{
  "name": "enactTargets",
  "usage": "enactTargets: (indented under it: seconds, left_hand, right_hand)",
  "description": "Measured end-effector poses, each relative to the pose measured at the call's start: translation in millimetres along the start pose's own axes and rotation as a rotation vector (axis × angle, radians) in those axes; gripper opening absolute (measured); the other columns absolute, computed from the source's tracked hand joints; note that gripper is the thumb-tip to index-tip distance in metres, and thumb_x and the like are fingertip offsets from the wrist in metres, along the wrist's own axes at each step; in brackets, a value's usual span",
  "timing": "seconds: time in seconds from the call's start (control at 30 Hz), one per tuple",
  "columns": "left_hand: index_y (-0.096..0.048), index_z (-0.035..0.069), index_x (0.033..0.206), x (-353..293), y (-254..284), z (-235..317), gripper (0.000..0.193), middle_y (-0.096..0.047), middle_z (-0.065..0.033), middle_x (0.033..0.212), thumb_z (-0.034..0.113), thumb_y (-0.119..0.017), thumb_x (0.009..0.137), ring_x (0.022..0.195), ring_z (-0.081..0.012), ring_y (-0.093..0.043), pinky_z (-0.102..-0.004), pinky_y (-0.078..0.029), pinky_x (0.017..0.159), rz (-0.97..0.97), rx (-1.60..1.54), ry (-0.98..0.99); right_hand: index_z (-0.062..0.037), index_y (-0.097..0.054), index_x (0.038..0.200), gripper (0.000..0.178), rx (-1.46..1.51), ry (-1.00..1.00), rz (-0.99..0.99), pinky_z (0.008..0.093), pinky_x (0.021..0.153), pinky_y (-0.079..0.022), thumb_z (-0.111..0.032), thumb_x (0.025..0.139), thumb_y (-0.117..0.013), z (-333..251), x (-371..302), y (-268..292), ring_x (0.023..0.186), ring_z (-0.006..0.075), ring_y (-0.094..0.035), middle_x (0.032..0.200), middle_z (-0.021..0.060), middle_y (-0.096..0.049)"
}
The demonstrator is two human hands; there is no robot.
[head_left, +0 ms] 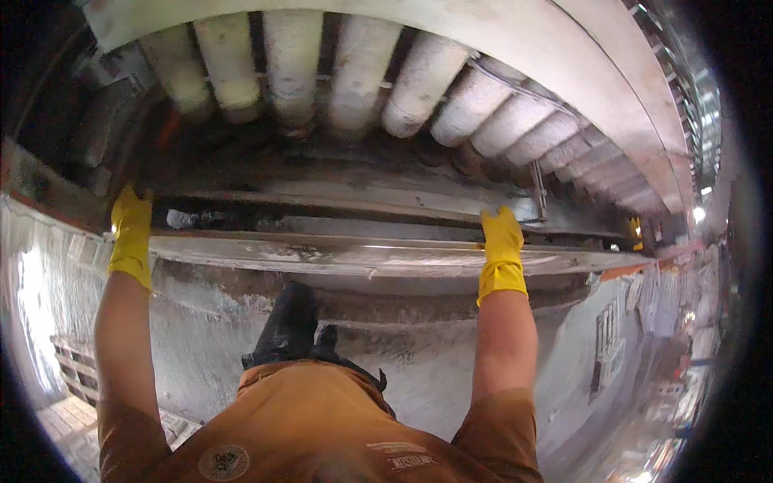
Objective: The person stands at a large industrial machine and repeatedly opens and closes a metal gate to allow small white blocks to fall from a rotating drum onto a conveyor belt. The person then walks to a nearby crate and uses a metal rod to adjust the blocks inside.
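A long, wet metal panel (362, 253) with a raised lip runs across in front of me, level with my waist. My left hand (131, 229), in a yellow rubber glove, is closed at its left end, fingertips over the edge. Farther right, my right hand (501, 248), gloved the same way, is closed over the panel's upper edge with its fingers bent. Both thumbs are partly hidden. Just behind the panel lies a dark, narrow gap. Near the far right end shows a small yellow patch (636, 232), perhaps another person's glove.
A row of thick, pale rollers (294, 64) hangs beyond the panel, under a wide, light metal beam (499, 28). A thin metal rod (539, 191) stands near my right hand. Wooden pallets (76, 362) lie at the left on wet grey floor (201, 362).
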State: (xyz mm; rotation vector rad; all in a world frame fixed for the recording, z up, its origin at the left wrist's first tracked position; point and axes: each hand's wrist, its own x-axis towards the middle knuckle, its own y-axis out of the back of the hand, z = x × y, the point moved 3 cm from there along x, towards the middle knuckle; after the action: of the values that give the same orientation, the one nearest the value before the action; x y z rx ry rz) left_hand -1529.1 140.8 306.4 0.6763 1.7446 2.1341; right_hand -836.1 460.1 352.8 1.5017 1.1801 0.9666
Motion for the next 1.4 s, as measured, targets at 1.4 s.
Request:
enactTargets:
  seconds: [1.4]
  left_hand:
    - [-0.062,0.007,0.122,-6.3,3.3,-77.2,0.050,-0.069,-0.0180,0.114,0.043,-0.065,0.087,0.105,-0.0342,-0.067,-0.0422,-0.051,0.088,0.066,-0.090,-0.036]
  right_hand:
    - [-0.0044,-0.061,0.125,0.053,0.069,-0.045,-0.058,0.0403,0.089,-0.051,-0.042,0.088,-0.064,10.4,-78.5,19.3,0.100,0.0340,-0.068,0.115,0.0190,-0.068]
